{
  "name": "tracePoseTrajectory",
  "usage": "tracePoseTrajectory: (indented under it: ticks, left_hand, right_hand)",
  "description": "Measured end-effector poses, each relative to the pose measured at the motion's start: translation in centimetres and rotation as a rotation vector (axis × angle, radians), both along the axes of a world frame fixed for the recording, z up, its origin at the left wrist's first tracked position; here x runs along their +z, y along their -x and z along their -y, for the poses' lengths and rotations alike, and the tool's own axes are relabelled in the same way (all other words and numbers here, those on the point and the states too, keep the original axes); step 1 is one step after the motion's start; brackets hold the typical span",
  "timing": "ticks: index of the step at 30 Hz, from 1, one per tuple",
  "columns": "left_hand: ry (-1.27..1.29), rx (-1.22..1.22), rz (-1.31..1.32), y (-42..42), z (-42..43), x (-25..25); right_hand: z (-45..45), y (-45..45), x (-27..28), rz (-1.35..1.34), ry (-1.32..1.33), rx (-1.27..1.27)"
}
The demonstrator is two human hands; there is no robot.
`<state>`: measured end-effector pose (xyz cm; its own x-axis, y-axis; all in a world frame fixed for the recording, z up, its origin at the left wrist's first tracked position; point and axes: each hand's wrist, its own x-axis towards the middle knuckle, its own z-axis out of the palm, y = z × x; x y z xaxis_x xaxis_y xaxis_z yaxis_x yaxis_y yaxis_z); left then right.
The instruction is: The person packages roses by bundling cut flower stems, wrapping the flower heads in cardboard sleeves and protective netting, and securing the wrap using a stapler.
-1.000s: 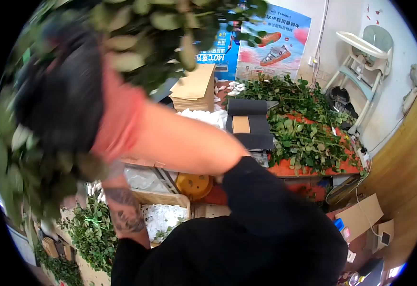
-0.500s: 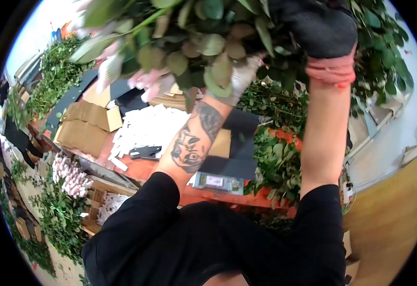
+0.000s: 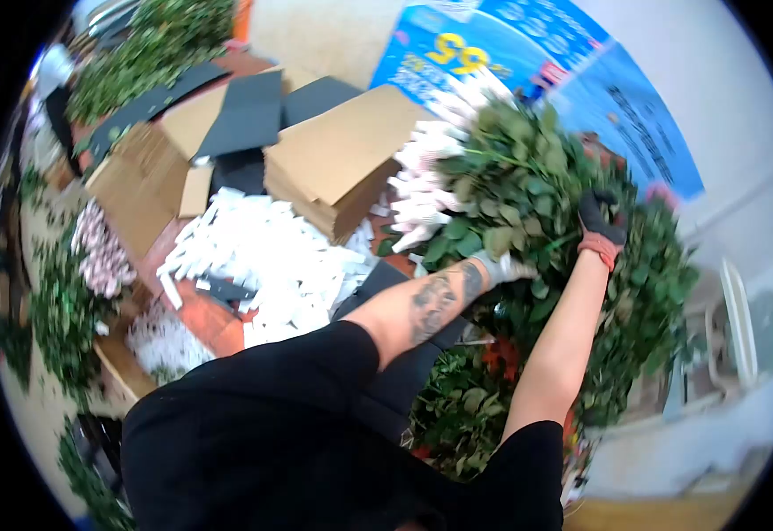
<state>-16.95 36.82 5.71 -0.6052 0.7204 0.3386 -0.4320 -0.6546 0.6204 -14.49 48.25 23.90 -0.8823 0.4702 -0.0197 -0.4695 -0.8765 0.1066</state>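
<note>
A big leafy bunch of flowers point(image 3: 528, 168), its blooms point(image 3: 426, 173) in pale pink and white sleeves pointing left, lies at the back right among more greenery. My left hand point(image 3: 508, 267), in a whitish glove, presses in at its lower side, with fingers partly lost among the leaves; it looks closed on the bunch. Farther right, my right hand point(image 3: 602, 223) wears a dark glove with a red cuff. Its fingers curl into the foliage toward the stem end. The stems themselves are hidden under leaves.
Left of the bunch stands a stack of cardboard sheets point(image 3: 347, 146). White paper sleeves point(image 3: 267, 265) are heaped nearer me, with a black stapler-like tool point(image 3: 225, 290). More leafy stems point(image 3: 462, 407) lie below my arms. A blue poster point(image 3: 528, 62) covers the back wall; a person point(image 3: 55, 88) is far left.
Both hands have carried the bunch from close before the camera, lowering it farther away onto the greenery at the back right. The view has turned, bringing the poster and cardboard stack into sight.
</note>
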Motion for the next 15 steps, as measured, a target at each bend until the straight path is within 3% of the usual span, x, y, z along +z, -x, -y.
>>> tracePoseTrajectory:
  ticks: [2, 3, 4, 7, 8, 9, 11, 13, 15]
  left_hand:
    - [-0.172, -0.291, 0.641, -0.1, 0.6, -0.8]
    - [0.038, 0.153, -0.065, 0.2, 1.2, -1.3]
    - [0.109, 0.394, -0.335, 0.3, 3.4, -0.8]
    - [0.128, 0.948, -0.848, -1.6, 10.9, 4.1]
    - [-0.059, 1.364, -0.963, -2.8, 14.3, 5.2]
    - [-0.05, 1.402, -1.069, -3.3, 14.0, 6.5]
    - [-0.171, -0.022, 0.083, -9.7, 20.8, 9.5]
    - [-0.324, -0.156, 0.078, -13.0, 28.6, 8.5]
    - [-0.122, -0.191, -0.021, -15.6, 35.3, 5.1]
  right_hand:
    - [-3.5, 3.6, -4.1, 0.101, 0.024, -0.063]
    - [-4.1, 4.2, -5.3, 0.114, -0.032, -0.003]
    - [-4.5, 4.4, -6.3, 0.121, -0.111, 0.08]
    - [-3.3, 3.0, -7.4, 0.159, -0.371, 0.33]
    - [-2.6, 2.0, -6.9, 0.162, -0.456, 0.397]
    - [-1.9, 0.2, -6.2, 0.145, -0.532, 0.436]
    - [0.9, -4.1, -5.1, 0.076, -0.697, 0.528]
    - [5.0, -7.7, -4.0, -0.055, -0.887, 0.638]
    - [9.9, -10.0, -5.0, -0.32, -1.039, 0.796]
